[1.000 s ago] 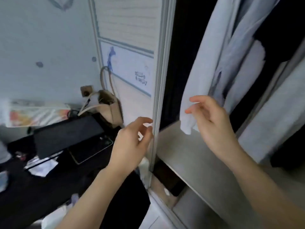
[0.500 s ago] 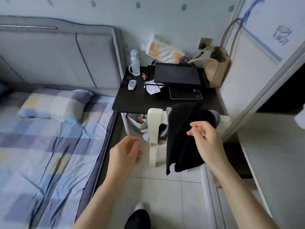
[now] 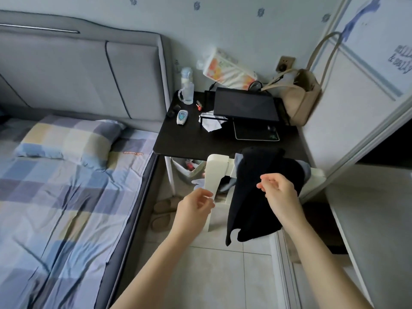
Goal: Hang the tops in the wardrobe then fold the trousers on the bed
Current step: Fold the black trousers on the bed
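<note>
Black garment draped over white chair, just beyond both hands. Left hand and right hand loosely curled, holding nothing. Black desk behind the chair, bed left of the hands.

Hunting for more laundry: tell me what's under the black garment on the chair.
Under the black garment, a grey-blue cloth peeks out over the white chair. How far that cloth runs is hidden. Both hands hold nothing.
</note>
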Tool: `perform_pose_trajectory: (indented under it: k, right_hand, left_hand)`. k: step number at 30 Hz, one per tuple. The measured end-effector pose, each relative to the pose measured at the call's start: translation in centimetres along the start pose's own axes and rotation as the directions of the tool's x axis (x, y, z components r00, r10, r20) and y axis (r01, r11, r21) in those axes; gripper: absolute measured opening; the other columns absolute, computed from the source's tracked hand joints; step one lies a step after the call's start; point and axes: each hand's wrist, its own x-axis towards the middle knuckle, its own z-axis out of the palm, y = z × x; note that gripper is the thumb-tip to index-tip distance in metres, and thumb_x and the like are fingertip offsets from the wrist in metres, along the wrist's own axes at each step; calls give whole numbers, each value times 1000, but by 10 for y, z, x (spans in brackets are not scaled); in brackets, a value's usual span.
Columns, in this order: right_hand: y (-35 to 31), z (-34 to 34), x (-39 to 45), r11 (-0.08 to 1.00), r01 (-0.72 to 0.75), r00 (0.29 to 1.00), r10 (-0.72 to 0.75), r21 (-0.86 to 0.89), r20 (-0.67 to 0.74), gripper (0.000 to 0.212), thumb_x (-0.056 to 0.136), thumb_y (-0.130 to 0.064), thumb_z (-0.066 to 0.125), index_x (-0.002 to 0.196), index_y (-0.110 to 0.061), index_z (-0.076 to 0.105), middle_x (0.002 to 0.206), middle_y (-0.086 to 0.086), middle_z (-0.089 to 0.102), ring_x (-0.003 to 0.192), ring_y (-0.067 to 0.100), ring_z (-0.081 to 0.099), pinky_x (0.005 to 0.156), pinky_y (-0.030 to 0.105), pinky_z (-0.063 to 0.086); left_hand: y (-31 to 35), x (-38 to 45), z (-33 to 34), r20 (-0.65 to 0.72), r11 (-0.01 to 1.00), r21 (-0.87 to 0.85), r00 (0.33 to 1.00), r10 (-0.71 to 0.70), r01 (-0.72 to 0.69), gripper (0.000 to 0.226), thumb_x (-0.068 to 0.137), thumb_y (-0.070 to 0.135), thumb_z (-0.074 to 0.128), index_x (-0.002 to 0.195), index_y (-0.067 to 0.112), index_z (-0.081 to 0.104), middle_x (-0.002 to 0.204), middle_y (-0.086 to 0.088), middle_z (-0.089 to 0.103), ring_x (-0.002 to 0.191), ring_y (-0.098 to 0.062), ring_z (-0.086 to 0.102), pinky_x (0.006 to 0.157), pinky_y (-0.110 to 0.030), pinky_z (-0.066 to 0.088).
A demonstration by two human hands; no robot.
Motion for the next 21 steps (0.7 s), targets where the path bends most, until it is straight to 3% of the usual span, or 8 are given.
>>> perform_pose_trajectory:
  k: [4,7,9,12,15,17,19,21]
  right_hand:
    - [7,-24,55,994,-102,994,101,-23,-46,19,95,-21,49,108,-18,63,101,-3,67,101,16,60,94,40,49]
    - [12,-47,104,984,-136,984,121,-115,-127,24,94,-21,47,107,-15,66,102,0,66,99,19,60,87,35,48]
    - [20,-59,148,963,-153,982,123,-222,-147,27,95,-21,45,100,-6,67,92,7,65,88,23,60,79,41,47]
    - [38,-59,202,894,-225,970,243,-386,-2,37,98,-34,42,89,-4,62,83,11,60,92,36,60,74,36,38]
    - [57,-53,243,814,-383,862,485,-436,147,64,94,-53,45,135,-4,46,132,16,53,122,33,51,88,35,39]
    - [65,-44,261,807,-462,804,556,-369,210,78,87,-54,57,145,-6,35,142,12,46,126,32,48,88,37,40]
    - [69,-34,278,809,-475,776,571,-347,267,73,80,-48,68,138,-9,45,122,7,60,107,28,60,74,31,42]
    - [67,-25,290,840,-447,786,533,-308,313,54,81,-41,71,122,-8,59,92,3,64,78,20,61,62,28,42]
  left_hand:
    - [25,41,36,99,996,85,995,3,-11,15,93,21,53,101,26,65,93,6,68,83,-18,66,66,-21,51]
    - [44,71,66,131,990,136,991,29,-47,18,95,21,53,108,25,64,94,9,65,87,-11,62,66,-14,49]
    - [56,100,92,120,967,226,988,95,-120,24,95,23,54,118,24,62,113,5,61,101,-14,59,86,-27,51]
    - [67,127,122,162,848,439,954,251,-298,42,95,28,55,137,22,50,140,4,46,132,-18,34,113,-31,29]
    - [75,150,154,206,789,556,963,174,-262,53,98,39,49,148,25,38,156,5,32,146,-18,17,119,-34,12]
    - [79,160,167,177,761,616,977,121,-206,54,100,46,42,150,26,35,158,5,30,148,-18,17,121,-38,7]
    - [85,173,173,141,747,642,984,109,-174,52,101,50,36,147,25,41,152,3,41,144,-19,29,120,-39,11]
    - [92,184,172,106,803,584,992,65,-115,45,101,51,35,131,26,57,132,3,61,127,-21,50,108,-37,32]
